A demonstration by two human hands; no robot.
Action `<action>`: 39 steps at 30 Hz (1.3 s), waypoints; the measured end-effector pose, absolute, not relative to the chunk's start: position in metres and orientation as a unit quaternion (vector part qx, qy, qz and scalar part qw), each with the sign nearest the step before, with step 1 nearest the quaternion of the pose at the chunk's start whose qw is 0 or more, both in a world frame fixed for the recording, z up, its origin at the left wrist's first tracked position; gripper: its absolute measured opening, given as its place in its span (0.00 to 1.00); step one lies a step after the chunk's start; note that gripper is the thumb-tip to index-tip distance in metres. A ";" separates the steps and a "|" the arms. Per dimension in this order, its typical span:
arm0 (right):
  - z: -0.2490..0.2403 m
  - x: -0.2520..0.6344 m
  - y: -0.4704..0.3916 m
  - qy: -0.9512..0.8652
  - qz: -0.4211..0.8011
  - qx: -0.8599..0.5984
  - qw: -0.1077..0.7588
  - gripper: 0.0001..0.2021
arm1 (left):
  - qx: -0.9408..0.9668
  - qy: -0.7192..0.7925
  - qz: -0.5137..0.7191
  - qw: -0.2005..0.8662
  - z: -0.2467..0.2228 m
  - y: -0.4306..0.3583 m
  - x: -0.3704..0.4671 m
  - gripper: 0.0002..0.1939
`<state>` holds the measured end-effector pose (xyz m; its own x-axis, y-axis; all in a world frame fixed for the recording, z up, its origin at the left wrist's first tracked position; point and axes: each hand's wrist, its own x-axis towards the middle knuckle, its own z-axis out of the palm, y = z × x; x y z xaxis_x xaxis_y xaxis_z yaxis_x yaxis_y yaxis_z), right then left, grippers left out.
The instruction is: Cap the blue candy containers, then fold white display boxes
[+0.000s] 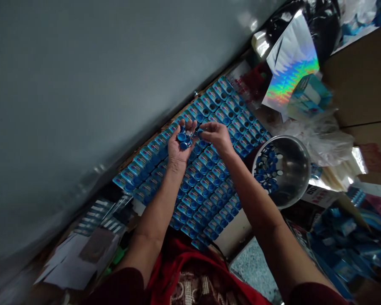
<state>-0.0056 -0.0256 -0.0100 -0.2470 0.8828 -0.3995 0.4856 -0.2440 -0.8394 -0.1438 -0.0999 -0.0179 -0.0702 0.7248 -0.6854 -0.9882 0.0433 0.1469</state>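
Observation:
My left hand (179,150) is turned palm up, cupped under a small heap of round blue caps (183,137). Close beside it, my right hand (217,134) pinches one blue cap (200,133) between thumb and fingertips. Below both hands, rows of small blue printed packs (206,161) cover a slanted surface, packed edge to edge. Many of the packs in the nearer rows have a blue round piece at one end, while several at the far right show a dark round spot there. My left hand and forearm hide part of the rows.
A steel bowl (294,169) with many blue and white caps stands right of the rows. A grey wall (66,84) runs along the far left side. Clear plastic bags (327,140), a shiny holographic sheet (292,63) and cardboard boxes (362,80) crowd the right. White papers (73,258) lie lower left.

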 end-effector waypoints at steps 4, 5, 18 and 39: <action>-0.013 -0.003 0.026 -0.701 0.300 -0.619 0.188 0.07 | -0.191 0.296 0.663 0.660 -0.015 -0.094 -0.147 0.16; -0.017 -0.005 0.038 -0.718 0.268 -0.618 0.176 0.07 | -0.185 0.293 0.664 0.663 -0.014 -0.093 -0.149 0.16; -0.074 -0.019 0.126 -0.756 0.275 -0.578 0.139 0.26 | -0.148 0.297 0.605 0.724 -0.020 -0.093 -0.157 0.20; -0.017 0.010 0.047 -0.716 0.266 -0.614 0.199 0.05 | -0.200 0.333 0.525 0.758 -0.017 -0.107 -0.134 0.16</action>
<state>0.0102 0.0473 -0.0172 -0.1667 0.9851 -0.0426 0.7737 0.1039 -0.6250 -0.1342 -0.1067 -0.0173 0.2285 0.6620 -0.7138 -0.9280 0.3698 0.0458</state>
